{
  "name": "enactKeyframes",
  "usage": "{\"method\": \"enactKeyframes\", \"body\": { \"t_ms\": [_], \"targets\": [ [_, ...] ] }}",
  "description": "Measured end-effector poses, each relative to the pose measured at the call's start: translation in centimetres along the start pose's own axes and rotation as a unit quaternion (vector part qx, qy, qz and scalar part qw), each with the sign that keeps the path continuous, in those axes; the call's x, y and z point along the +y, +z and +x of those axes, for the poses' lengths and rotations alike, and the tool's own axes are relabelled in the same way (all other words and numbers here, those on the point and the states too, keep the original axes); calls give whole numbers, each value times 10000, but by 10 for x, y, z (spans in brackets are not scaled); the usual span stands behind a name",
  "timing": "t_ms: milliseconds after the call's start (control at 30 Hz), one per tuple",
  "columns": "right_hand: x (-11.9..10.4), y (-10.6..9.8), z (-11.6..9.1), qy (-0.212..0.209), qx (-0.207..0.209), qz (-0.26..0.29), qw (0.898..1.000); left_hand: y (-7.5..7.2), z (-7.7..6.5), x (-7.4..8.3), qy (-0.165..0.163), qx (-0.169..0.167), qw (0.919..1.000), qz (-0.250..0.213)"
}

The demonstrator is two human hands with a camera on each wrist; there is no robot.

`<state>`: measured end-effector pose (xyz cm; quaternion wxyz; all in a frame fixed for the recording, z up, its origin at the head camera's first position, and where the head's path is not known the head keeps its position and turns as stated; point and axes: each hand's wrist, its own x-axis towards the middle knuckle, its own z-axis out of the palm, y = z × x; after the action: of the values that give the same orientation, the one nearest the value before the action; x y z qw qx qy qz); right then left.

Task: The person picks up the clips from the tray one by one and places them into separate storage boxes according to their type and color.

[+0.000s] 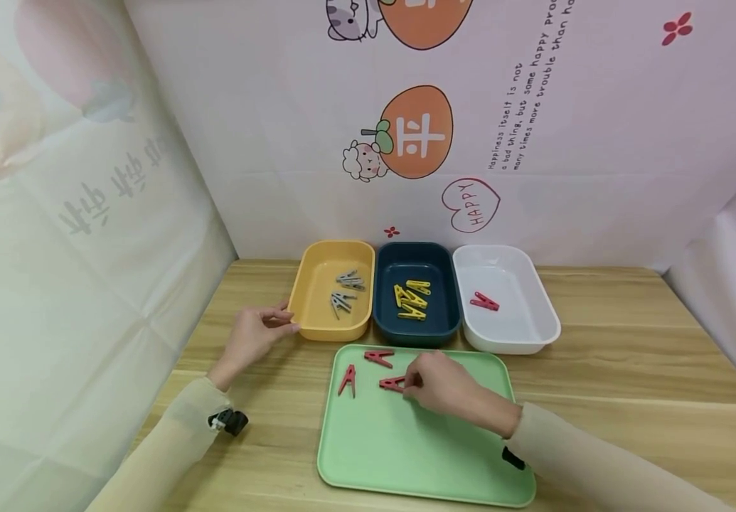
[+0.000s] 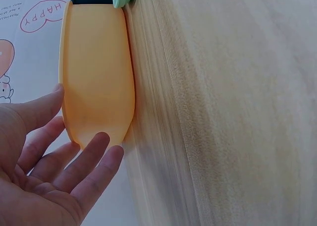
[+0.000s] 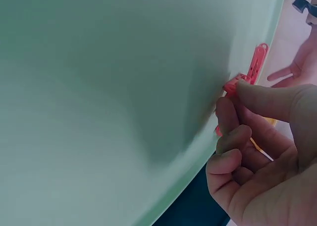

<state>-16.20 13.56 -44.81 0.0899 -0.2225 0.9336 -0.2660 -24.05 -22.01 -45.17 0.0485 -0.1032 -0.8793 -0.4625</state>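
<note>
My right hand [image 1: 441, 384] is over the green tray [image 1: 425, 448], pinching a red clothespin [image 1: 391, 384] between thumb and forefinger. In the right wrist view its other fingers are curled in, and they partly hide the clothespin [image 3: 231, 86]. Two more red clothespins lie on the tray: one [image 1: 378, 358] near its back edge, the other [image 1: 348, 380] to the left. At the yellow bin [image 1: 332, 332], my left hand [image 1: 254, 340] touches the left front corner. Its fingers are loosely spread against the bin's outside in the left wrist view.
Several grey clothespins [image 1: 342, 301] lie in the yellow bin. The dark blue bin [image 1: 415, 338] beside it holds several yellow clothespins [image 1: 411, 313]. One red clothespin [image 1: 485, 301] is in the white bin [image 1: 515, 345]. A printed sheet [image 1: 291, 142] hangs behind the wooden table [image 1: 630, 341].
</note>
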Motion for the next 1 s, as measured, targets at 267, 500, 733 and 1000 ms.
{"method": "enactKeyframes", "body": {
  "t_ms": [267, 500, 733, 1000],
  "targets": [
    [2, -4, -4, 347, 266, -327, 9985, 3, 1, 0, -40, 4, 10000, -58],
    [-3, 1, -3, 93, 25, -487, 9988, 2, 2, 1, -105, -4, 9999, -78],
    [6, -2, -15, 317, -35, -519, 9981, 1, 2, 1, -109, -31, 9999, -43],
    [21, -10, -35, 515, 141, -599, 9968, 0, 1, 0, -126, -10, 9999, -26]
  ]
}}
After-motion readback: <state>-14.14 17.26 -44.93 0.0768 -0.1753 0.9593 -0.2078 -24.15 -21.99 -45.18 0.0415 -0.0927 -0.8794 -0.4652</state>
